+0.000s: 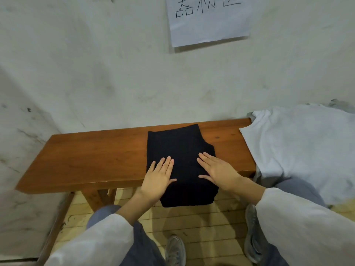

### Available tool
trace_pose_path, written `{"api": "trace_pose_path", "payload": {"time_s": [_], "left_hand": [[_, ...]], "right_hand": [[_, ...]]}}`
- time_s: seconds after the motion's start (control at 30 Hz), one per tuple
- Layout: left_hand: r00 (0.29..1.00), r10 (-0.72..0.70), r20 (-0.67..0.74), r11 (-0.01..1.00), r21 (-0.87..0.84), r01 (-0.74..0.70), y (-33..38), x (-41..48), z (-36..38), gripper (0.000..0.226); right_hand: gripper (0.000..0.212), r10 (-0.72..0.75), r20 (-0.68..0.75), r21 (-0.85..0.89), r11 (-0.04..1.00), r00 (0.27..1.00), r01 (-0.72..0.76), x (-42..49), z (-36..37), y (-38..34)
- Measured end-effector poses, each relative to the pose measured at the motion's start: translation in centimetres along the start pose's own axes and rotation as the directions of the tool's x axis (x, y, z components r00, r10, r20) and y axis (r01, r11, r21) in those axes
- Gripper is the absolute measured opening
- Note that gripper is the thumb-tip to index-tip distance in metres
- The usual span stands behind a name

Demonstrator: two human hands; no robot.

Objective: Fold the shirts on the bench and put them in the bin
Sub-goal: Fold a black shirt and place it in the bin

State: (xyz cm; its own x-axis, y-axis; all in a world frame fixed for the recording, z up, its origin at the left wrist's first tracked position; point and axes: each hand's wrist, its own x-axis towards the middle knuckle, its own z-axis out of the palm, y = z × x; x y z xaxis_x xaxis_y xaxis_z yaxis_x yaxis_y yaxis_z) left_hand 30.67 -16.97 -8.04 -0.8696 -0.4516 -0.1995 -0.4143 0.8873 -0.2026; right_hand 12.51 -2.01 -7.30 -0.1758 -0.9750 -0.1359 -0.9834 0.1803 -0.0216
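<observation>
Head view: pressing folded dark shirt (180, 150) flat at middle of bench (92, 158) with left hand (159, 177) and right hand (217, 171), fingers straight, pinching nothing. Overhangs bench front edge; could slide off and unfold on release. Leaves white shirt (299, 143) heaped at bench right end. No bin visible.

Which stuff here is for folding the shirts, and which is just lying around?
For the job: dark shirt, white shirt, bench, left hand, right hand.
Just there: paper sign on the wall, grey shoe, wooden floor.
</observation>
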Motion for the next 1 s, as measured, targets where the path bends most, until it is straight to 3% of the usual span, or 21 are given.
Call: {"api": "trace_pose_path", "payload": {"time_s": [0.07, 0.2, 0.27, 0.47, 0.63, 0.7, 0.77, 0.87, 0.93, 1.0], "left_hand": [[0.997, 0.071, -0.005, 0.997, -0.027, -0.071, -0.7, -0.1, -1.2, 0.059], [0.962, 0.235, 0.139, 0.908, -0.385, -0.166, -3.0, 0.4, -6.5, 0.031], [0.948, 0.276, 0.159, 0.895, -0.401, -0.193, -3.9, 1.1, -9.7, 0.026], [0.979, 0.198, -0.045, 0.912, -0.358, -0.201, -6.1, 5.8, -18.4, 0.043], [0.962, 0.075, -0.263, 0.949, -0.279, -0.150, -7.3, 8.0, -24.2, 0.047], [0.955, 0.065, -0.289, 0.950, -0.274, -0.148, -7.5, 8.1, -24.4, 0.049], [0.952, 0.078, -0.297, 0.949, -0.271, -0.163, -7.3, 7.8, -22.3, 0.049], [0.948, 0.150, -0.281, 0.933, -0.276, -0.229, -5.7, 6.6, -15.2, 0.048], [0.985, 0.163, -0.059, 0.957, -0.235, -0.172, -3.9, 4.7, -9.9, 0.062], [0.974, 0.179, 0.139, 0.975, -0.159, -0.156, -2.3, 2.8, -6.0, 0.080]], "right_hand": [[0.053, -0.010, 0.020, 0.084, 0.996, 1.000, 0.008, -0.2, -1.5, 0.3], [0.025, 0.021, 0.033, 0.292, 0.956, 0.999, -0.029, -0.2, -5.7, 1.5], [0.022, 0.050, 0.016, 0.298, 0.953, 0.999, -0.053, 0.0, -7.9, 1.7], [0.017, 0.228, -0.243, 0.238, 0.956, 0.943, -0.170, 2.5, -14.7, 4.5], [0.019, 0.275, -0.544, 0.220, 0.958, 0.792, -0.182, 3.8, -19.5, 6.1], [0.025, 0.258, -0.615, 0.234, 0.962, 0.745, -0.140, 3.8, -19.5, 6.1], [0.030, 0.258, -0.593, 0.239, 0.961, 0.763, -0.138, 3.7, -17.9, 5.7], [0.038, 0.241, -0.401, 0.217, 0.962, 0.884, -0.164, 2.7, -12.3, 4.3], [0.042, 0.163, -0.225, 0.189, 0.974, 0.961, -0.121, 1.6, -7.6, 3.0], [0.047, 0.084, -0.095, 0.173, 0.983, 0.992, -0.067, 0.3, -3.6, 1.7]]}}
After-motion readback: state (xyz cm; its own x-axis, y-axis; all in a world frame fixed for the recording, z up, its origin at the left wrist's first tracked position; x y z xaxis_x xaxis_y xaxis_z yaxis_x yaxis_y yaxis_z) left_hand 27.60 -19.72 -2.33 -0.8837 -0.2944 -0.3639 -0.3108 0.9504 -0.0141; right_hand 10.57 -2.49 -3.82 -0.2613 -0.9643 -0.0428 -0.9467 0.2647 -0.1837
